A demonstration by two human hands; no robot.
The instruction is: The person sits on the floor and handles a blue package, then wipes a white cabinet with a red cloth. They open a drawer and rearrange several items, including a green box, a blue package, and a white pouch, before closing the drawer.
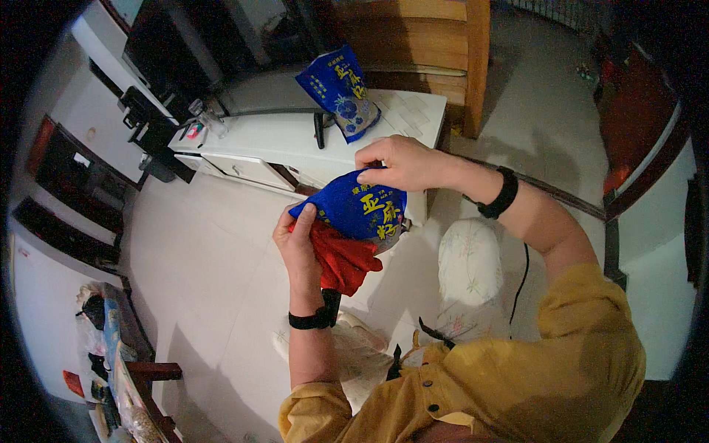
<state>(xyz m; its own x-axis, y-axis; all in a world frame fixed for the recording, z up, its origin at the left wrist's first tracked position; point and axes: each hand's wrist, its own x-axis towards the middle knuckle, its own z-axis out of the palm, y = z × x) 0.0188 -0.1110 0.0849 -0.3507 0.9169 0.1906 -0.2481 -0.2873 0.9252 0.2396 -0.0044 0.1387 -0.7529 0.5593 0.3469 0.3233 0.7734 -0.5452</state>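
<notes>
My left hand [296,238] grips one corner of a blue plastic bag [354,202], thumb on its front. The bag bears yellow writing. A red cloth [343,257] hangs from the same hand, just below the bag and partly covered by it. With thumb and fingers, my right hand [401,163] pinches the bag's upper edge. Whether the bag is unsealed there I cannot tell. A second blue bag [343,94] of the same look stands tilted on a white low cabinet [410,113], beyond my hands.
On the cabinet's left part stand a clear glass jar [213,119] and a small red item [194,131]. A cabinet front [249,169] juts out below. Behind is a wooden slatted panel [418,36]. A cluttered table [119,371] is at lower left; a black cable [519,288] runs on the right.
</notes>
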